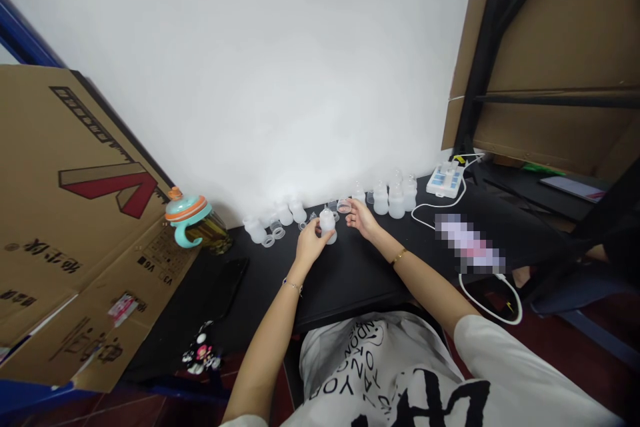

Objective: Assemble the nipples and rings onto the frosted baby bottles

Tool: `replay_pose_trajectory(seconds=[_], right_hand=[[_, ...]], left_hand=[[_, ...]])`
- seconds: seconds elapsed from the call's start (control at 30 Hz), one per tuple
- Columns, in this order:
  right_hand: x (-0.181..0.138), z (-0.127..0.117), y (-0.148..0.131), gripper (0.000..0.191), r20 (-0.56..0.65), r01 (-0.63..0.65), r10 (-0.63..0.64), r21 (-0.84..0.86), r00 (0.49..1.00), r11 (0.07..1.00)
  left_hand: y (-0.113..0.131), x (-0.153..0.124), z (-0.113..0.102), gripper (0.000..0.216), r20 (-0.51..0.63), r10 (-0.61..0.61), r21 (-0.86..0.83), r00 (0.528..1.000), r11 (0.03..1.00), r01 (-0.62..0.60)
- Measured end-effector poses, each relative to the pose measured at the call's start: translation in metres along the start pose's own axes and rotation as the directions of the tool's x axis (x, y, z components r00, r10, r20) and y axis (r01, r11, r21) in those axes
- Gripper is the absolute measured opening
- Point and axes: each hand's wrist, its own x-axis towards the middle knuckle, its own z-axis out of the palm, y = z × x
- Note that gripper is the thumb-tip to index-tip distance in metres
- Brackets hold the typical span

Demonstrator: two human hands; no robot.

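Note:
My left hand is closed round a small translucent white bottle that stands upright on the black table. My right hand reaches to the right of it, fingers pinched on a small clear ring-shaped cap. Several more white bottles stand in a row along the wall on the right. Other bottles and loose clear rings lie on the left.
A large cardboard box leans at the left, with a teal and orange handled cup beside it. A white power strip and its cable sit at the right, near a black metal rack. A dark phone lies on the table.

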Motion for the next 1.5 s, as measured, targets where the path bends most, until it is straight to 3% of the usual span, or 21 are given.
replay_pose_trajectory(seconds=[0.53, 0.8, 1.07, 1.33, 1.5], right_hand=[[0.0005, -0.0016, 0.0028, 0.023, 0.027, -0.021, 0.022, -0.069, 0.999, 0.997], [0.0001, -0.0003, 0.0031, 0.022, 0.022, -0.021, 0.023, -0.08, 1.0, 0.997], [0.003, -0.0019, 0.0054, 0.024, 0.03, -0.021, 0.024, -0.083, 0.999, 0.996], [0.0028, -0.002, 0.0059, 0.024, 0.034, -0.02, 0.023, -0.089, 0.999, 0.996], [0.0026, -0.0017, 0.0057, 0.025, 0.036, -0.024, 0.028, -0.089, 0.999, 0.996]], left_hand=[[-0.0017, 0.0009, 0.0009, 0.046, -0.034, 0.024, -0.006, 0.999, 1.0, -0.024], [-0.0011, 0.0033, -0.0017, 0.055, -0.016, -0.138, -0.213, 0.99, 0.968, 0.132], [-0.0057, 0.0086, -0.0005, 0.056, 0.032, -0.204, -0.525, 0.978, 0.829, 0.191], [-0.0024, 0.0082, -0.0004, 0.06, 0.123, -0.262, -0.626, 0.957, 0.728, 0.28], [0.0013, 0.0064, -0.003, 0.062, 0.115, -0.242, -0.627, 0.963, 0.735, 0.259]])
